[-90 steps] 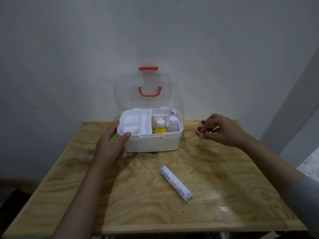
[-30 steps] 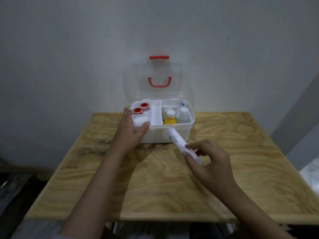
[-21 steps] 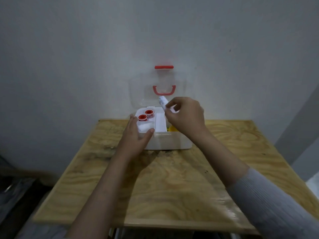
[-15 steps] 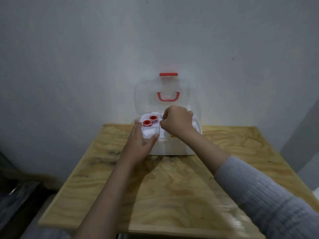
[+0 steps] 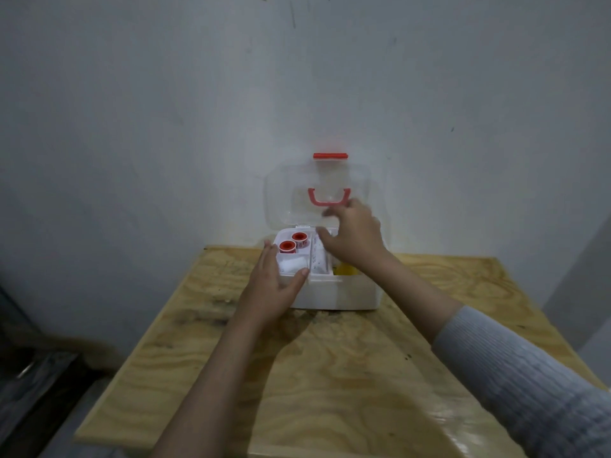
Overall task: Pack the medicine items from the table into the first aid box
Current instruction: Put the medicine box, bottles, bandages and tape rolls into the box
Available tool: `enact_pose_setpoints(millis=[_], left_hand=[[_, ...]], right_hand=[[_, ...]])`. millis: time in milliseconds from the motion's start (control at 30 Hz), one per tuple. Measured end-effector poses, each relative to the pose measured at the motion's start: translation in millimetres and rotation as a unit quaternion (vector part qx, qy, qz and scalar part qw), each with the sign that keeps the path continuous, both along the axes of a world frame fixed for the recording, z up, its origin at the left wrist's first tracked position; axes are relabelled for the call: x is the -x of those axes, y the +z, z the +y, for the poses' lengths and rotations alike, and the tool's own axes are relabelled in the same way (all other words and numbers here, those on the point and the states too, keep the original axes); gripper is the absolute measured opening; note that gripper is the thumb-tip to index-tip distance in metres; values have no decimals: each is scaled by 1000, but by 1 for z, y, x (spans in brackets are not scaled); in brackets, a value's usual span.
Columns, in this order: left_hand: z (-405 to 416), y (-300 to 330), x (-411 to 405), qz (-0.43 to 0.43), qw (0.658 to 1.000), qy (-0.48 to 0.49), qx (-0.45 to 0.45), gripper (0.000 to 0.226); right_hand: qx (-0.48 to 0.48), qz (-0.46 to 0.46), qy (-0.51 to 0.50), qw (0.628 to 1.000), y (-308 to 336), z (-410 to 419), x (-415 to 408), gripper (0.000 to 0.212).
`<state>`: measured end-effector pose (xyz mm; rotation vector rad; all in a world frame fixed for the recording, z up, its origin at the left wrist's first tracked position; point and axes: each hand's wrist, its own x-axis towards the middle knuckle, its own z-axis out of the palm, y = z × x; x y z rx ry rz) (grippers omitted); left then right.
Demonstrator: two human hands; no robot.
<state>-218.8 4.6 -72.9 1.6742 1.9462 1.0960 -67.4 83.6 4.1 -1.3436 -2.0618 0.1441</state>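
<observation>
The white first aid box [image 5: 344,294] stands open at the table's far edge, its clear lid [image 5: 287,193] with a red handle upright against the wall. Two red tape rolls [image 5: 287,246] and a white gauze pad [image 5: 291,264] fill the left compartment. A printed white bandage roll [image 5: 318,259] lies in the narrow middle slot. A yellow bottle [image 5: 345,269] shows partly under my right wrist. My left hand [image 5: 269,289] grips the box's front left corner, thumb on the rim. My right hand [image 5: 355,241] hovers over the right compartment, fingers apart and holding nothing.
The plywood table [image 5: 330,375] stretches from the box toward me. A pale wall stands right behind the box. Dark floor clutter [image 5: 29,375] lies off the table's left edge.
My right hand carried the bandage roll from the table into the box's middle slot and let it go. It now lifts toward the lid. My left hand stayed on the box.
</observation>
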Motion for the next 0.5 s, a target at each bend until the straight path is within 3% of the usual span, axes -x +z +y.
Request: enact_pose_setpoints(millis=[133, 333, 400, 500], left_hand=[[1, 1, -2, 0, 1000, 5, 13, 87], [3, -1, 1, 3, 1000, 6, 15, 87], [3, -2, 1, 2, 1000, 6, 15, 88], [2, -1, 0, -5, 1000, 0, 17, 89]], right_hand=[[-88, -22, -86, 992, 31, 19, -15, 69], [10, -95, -95, 991, 48, 51, -29, 78], [-8, -44, -81, 996, 43, 46, -30, 72], [-57, 129, -58, 988, 29, 26, -29, 63]])
